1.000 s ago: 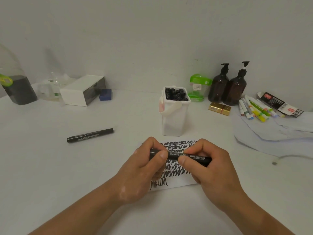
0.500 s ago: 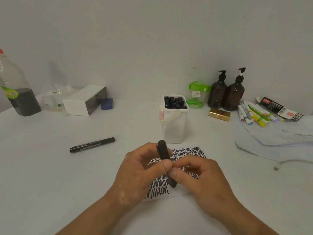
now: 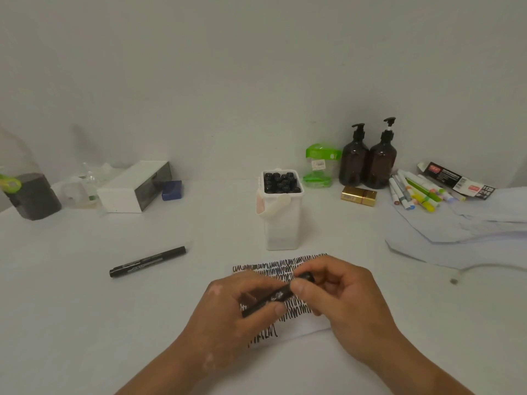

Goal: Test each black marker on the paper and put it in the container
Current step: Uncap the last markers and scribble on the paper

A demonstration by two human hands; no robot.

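Both hands hold one black marker [image 3: 273, 298] slantwise over the scribbled paper [image 3: 308, 329]. My left hand [image 3: 239, 312] grips its lower left part. My right hand [image 3: 339, 297] pinches its upper right end. Whether the cap is on is hard to tell. Just behind the paper stands the white container [image 3: 282, 226], filled with several black markers. A second black marker [image 3: 147, 261] lies capped on the table to the left, apart from both hands.
At the back left are a dark bottle [image 3: 28, 195], a white box [image 3: 134, 186] and a blue block [image 3: 172, 190]. At the back right stand two brown pump bottles [image 3: 368, 161], a green package [image 3: 319, 166], a gold box [image 3: 358, 195], coloured markers [image 3: 413, 192] and loose sheets [image 3: 456, 238].
The marker went from lying level between both hands, to pointing away from me, to a slant with its right end raised. My hands stayed over the paper.
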